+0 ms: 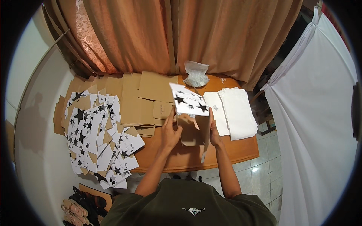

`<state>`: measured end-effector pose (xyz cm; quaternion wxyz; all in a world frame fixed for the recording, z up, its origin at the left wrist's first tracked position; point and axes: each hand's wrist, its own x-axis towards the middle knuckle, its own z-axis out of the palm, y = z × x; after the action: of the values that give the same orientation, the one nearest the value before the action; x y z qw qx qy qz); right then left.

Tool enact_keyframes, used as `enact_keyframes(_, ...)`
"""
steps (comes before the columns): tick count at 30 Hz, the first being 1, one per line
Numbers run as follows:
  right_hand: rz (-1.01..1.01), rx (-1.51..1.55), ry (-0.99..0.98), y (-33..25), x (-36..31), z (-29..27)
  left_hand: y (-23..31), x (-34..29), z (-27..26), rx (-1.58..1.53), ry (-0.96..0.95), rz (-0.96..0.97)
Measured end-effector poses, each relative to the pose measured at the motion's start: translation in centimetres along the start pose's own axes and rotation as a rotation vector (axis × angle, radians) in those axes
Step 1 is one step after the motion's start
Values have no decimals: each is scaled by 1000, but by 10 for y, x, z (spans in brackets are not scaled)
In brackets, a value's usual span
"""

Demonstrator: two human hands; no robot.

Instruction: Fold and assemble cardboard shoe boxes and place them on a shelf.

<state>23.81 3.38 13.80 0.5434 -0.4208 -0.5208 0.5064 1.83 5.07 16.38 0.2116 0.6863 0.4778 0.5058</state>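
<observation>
Over the front middle of the table I hold a small cardboard box (189, 101), white with black stars outside and plain brown inside. Its far panel stands up, and a flap hangs at the near right. My left hand (171, 132) grips the left side, thumb toward me. Against the right side, my right hand (215, 131) presses with its fingers pointing up. Part of the fingers of both hands is hidden behind the cardboard. Left of my hands lie flat brown cardboard pieces (135, 111) in stacks and a loose heap of star-printed cardboard pieces (88, 128).
To the right are two stacks of white sheets or cloth-like pieces (239, 113). A clear plastic bag (196, 75) with pale contents sits at the back by the brown curtain (132, 34). The wooden table (241, 150) has a curved front edge. Shoes (81, 207) lie at lower left; a white cloth (305, 113) hangs at right.
</observation>
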Motion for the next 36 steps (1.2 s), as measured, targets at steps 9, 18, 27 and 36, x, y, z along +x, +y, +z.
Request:
enact_keyframes(9,78,237,185,-16,-1,-27,13,-10,-17,-47,-296,127)
enact_keyframes(18,-79,177,94,11,-44,-20,-11,-37,-18,-490,-247,-167)
enact_keyframes(27,133,127,-39,52,-60,-6,-35,-77,11,-194,-162,-267)
enact_keyframes(36,227,67,-190,64,-75,-44,-45,-51,0,-782,2,-1185)
